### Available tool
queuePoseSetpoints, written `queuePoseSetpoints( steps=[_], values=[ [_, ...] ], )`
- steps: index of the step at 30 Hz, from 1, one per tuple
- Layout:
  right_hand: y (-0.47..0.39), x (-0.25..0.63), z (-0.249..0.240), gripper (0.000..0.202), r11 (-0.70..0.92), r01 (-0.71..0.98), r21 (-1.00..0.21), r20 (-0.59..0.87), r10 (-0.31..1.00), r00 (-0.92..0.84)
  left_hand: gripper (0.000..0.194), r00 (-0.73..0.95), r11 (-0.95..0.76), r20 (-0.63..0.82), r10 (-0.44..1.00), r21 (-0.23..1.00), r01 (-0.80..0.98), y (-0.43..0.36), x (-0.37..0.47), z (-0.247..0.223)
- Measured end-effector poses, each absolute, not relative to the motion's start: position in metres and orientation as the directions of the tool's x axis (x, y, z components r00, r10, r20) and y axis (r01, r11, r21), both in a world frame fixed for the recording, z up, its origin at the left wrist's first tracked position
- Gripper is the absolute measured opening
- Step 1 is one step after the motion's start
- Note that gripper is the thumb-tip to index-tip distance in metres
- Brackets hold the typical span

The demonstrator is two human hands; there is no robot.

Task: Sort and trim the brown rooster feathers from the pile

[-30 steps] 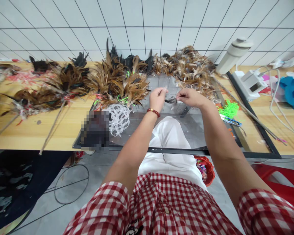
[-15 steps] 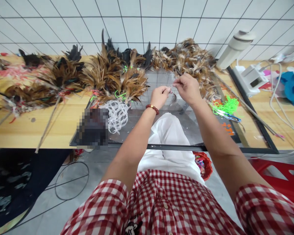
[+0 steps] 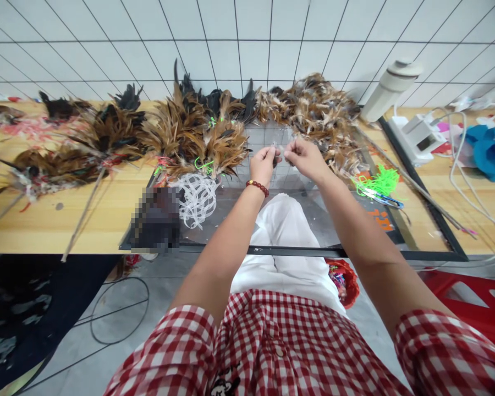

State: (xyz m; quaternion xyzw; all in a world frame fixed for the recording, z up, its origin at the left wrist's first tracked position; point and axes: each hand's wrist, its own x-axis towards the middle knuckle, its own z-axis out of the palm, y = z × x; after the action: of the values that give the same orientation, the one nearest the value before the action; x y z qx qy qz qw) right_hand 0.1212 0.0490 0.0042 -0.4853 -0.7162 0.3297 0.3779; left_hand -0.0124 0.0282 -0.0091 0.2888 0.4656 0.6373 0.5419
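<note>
Over the glass panel [image 3: 309, 220], my left hand [image 3: 264, 164] is closed in a pinch around a small, clear or whitish bit too tiny to name. Close to its right, with a slight gap between them, my right hand [image 3: 306, 157] has thumb and index finger pressed together; whatever it may grip cannot be made out. Bunches of brown feathers [image 3: 226, 146] tied with green strands lie left of my hands. Behind them is a large heap of brown and white feathers [image 3: 313, 107]. A tangle of white strips [image 3: 196, 201] rests to the left.
Bright green strands [image 3: 381, 180] and a blue-handled tool [image 3: 390, 201] lie on the right. Beyond stand a white bottle [image 3: 391, 91] and a power strip [image 3: 414, 146] with cables. Feather bundles on sticks [image 3: 82, 214] are at left. A red container [image 3: 348, 297] sits below the table.
My right hand has moved slightly left and down, and my left hand has tilted more upright. A clear or whitish bit now shows above the left fingertips. The view has shifted slightly.
</note>
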Motion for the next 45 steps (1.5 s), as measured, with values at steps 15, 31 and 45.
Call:
queuePoseSetpoints(
  steps=[15,31,45],
  values=[
    [0.035,0.098,0.009,0.058,-0.163,-0.288,-0.944,-0.125,0.981,-0.146,0.018,-0.025,0.161,-0.235,0.972,0.735,-0.658,0.014,-0.010,0.007],
    [0.052,0.127,0.003,0.071,0.242,-0.032,-0.970,0.240,0.920,-0.308,0.031,-0.071,0.002,-0.024,0.997,0.957,-0.290,0.013,-0.006,0.004],
    [0.054,0.123,-0.002,0.031,0.047,-0.193,-0.980,0.078,0.984,-0.157,0.032,0.056,0.017,-0.004,0.998,0.976,-0.217,0.013,-0.008,0.001]
  ],
)
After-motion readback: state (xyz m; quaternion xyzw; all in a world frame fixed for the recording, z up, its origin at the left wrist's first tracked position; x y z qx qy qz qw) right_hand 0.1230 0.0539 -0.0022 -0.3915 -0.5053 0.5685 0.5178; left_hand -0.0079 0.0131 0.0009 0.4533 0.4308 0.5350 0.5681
